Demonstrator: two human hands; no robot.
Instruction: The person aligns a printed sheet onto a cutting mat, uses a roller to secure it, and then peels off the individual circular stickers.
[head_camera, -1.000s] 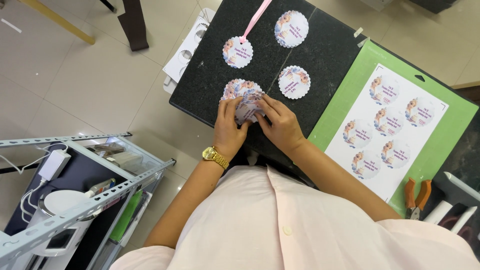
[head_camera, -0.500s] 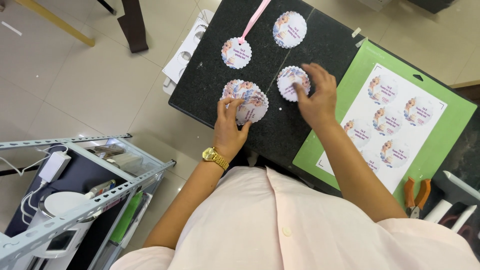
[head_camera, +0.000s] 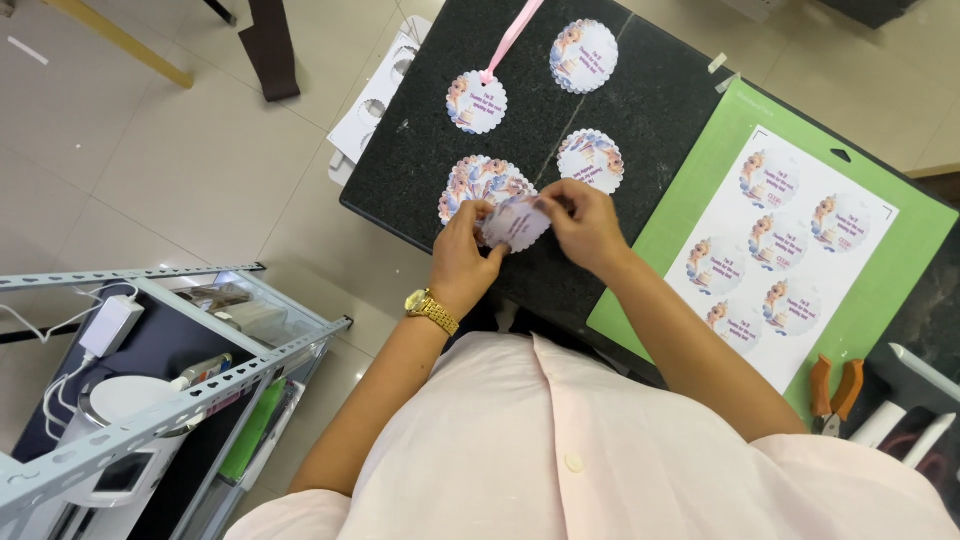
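Both hands meet over the near edge of a black stone table (head_camera: 660, 110). My left hand (head_camera: 462, 255), with a gold watch on its wrist, and my right hand (head_camera: 585, 225) pinch one scalloped round paper tag (head_camera: 515, 222) between them, tilted. Just beyond it lies a small pile of the same tags (head_camera: 478, 182). Single tags lie farther out: one (head_camera: 591, 160) by my right hand, one (head_camera: 584, 55) at the far side, and one (head_camera: 477, 102) with a pink ribbon (head_camera: 512, 35) through it.
A green cutting mat (head_camera: 700, 190) on the right carries a white sheet (head_camera: 790, 245) of several printed round stickers. Orange-handled pliers (head_camera: 832, 390) lie near the right edge. A grey metal rack (head_camera: 150, 400) with devices and cables stands at the lower left. White punched sheets (head_camera: 375, 100) hang off the table's left edge.
My right hand reached out to the single tag near the mat, then came back to my left hand. Both now hold one tag in front of the pile.
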